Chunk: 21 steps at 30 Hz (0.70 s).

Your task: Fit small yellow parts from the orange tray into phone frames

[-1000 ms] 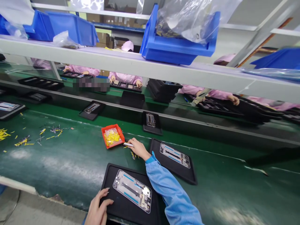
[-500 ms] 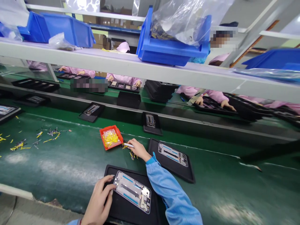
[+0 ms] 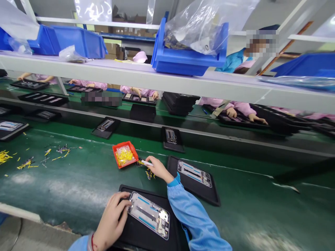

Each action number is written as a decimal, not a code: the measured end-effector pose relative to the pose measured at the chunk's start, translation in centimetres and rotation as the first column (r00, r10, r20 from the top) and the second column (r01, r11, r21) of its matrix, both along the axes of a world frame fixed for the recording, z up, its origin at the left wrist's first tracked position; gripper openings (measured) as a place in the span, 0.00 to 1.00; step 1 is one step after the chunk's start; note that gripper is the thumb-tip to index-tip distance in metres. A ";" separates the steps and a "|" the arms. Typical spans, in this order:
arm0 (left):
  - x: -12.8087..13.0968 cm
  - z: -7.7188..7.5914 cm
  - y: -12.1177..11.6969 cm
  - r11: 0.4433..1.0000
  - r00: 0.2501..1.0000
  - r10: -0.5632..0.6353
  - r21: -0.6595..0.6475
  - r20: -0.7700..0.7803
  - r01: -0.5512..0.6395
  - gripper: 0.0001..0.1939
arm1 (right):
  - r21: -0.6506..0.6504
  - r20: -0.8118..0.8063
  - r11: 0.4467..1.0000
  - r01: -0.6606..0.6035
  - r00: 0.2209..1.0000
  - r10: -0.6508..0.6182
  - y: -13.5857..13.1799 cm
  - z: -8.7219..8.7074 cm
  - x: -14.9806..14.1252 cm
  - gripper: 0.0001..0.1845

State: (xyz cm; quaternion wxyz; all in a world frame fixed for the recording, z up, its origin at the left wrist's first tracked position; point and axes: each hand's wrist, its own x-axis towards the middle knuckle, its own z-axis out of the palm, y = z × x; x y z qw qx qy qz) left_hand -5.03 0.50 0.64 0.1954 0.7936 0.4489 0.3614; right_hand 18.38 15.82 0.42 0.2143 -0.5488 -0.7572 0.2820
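My left hand (image 3: 112, 218) rests at the near-left end of a phone frame (image 3: 149, 214), its fingers stretched out and apart, fingertips touching the edge. The frame shows a circuit board at its right end and blue strips, and lies on a black tray (image 3: 131, 237). My right hand (image 3: 158, 169) is closed around a slim white stick-like tool (image 3: 147, 162); its exact kind is unclear. The tool's tip is over a pile of small black and yellow strips (image 3: 149, 173), beside a red bin (image 3: 125, 168) holding yellow pieces.
Another black tray with a phone frame (image 3: 195, 172) lies right of my right hand. Smaller trays (image 3: 172, 139) stand farther back. Loose strips (image 3: 27, 163) are scattered at left. A white shelf (image 3: 125, 75) with blue bins (image 3: 188, 57) crosses above; co-workers' hands (image 3: 252, 118) work beyond.
The whole view has shifted slightly, with things on the bench a little farther right and lower. Both hands keep nearly the same places; the white tool stays in my right hand.
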 end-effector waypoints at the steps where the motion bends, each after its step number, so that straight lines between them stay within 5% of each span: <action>1: 0.1 0.3 0.8 1.000 1.000 -0.010 -0.022 0.017 0.011 0.12 | -0.001 -0.037 1.000 -0.001 0.999 0.001 -0.2 0.2 0.0 0.05; 7: 3.2 0.4 8.4 0.936 0.939 0.034 -0.342 0.341 0.090 0.10 | -0.031 -0.242 1.000 -0.008 0.970 0.000 -1.3 0.8 -0.6 0.04; 12: 6.1 -0.7 13.9 0.905 0.898 0.019 -0.390 0.440 0.172 0.12 | -0.049 -0.341 0.999 0.005 0.940 -0.022 -1.8 0.8 -1.0 0.03; 21: 7.8 -1.2 15.7 0.947 0.896 -0.032 -0.273 0.443 0.169 0.20 | 0.019 -0.325 0.963 0.270 0.912 -0.249 -0.4 1.2 -0.4 0.08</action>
